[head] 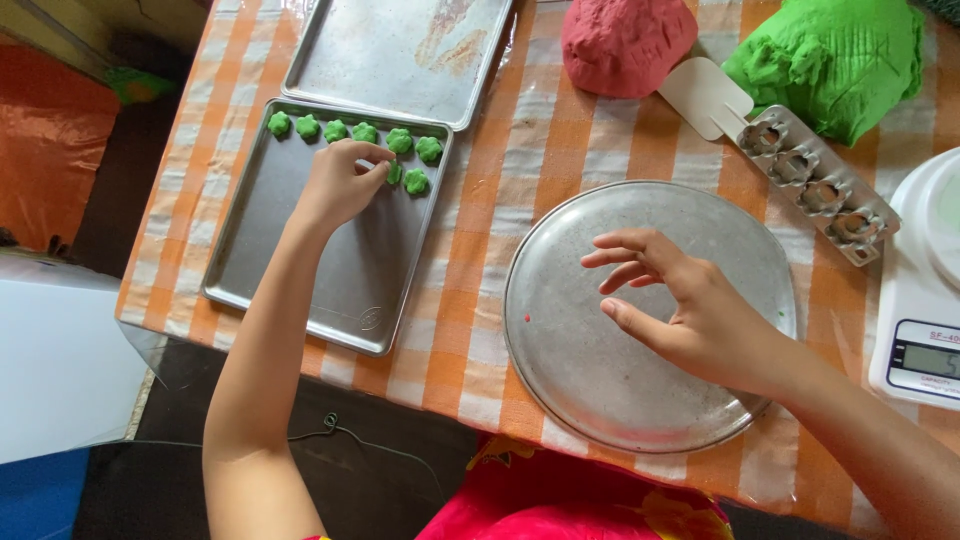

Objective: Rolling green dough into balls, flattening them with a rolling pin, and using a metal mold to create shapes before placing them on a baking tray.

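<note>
Tray (260, 250) w/ green dough pieces (416, 181) (left hand (335, 185) placing)

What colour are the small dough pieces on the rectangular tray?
Green dough pieces, clearest in the head view.

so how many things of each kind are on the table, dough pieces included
small green dough pieces: 8
dough lumps, red and green: 2
rectangular baking trays: 2
round metal pan: 1
white scraper: 1
mould strip: 1
kitchen scale: 1
total: 16

Both forearms are bare and sleeveless; a bright pink garment with yellow patches (560, 505) shows below.
</note>
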